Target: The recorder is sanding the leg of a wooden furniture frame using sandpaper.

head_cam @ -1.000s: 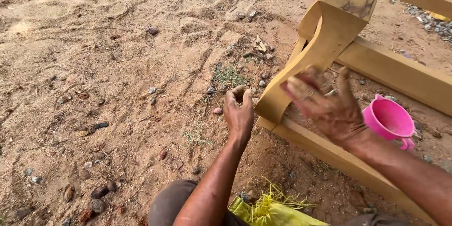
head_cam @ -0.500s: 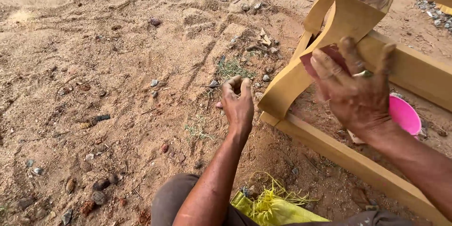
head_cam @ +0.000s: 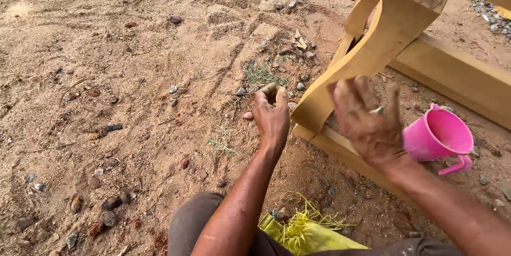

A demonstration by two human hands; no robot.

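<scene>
Head view: the right hand point(head_cam: 367, 123) is pressed flat, fingers spread and blurred, against the curved leg point(head_cam: 372, 48) of a yellow-brown wooden frame lying on the sandy ground point(head_cam: 133, 75); whether anything sits under the palm I cannot tell. The left hand point(head_cam: 271, 115) hovers loosely curled, empty, just beside the leg's foot. A pink cup point(head_cam: 439, 136) lies tilted right beside the right wrist, so a wide stroke could likely knock it over; sand may scratch the finish.
</scene>
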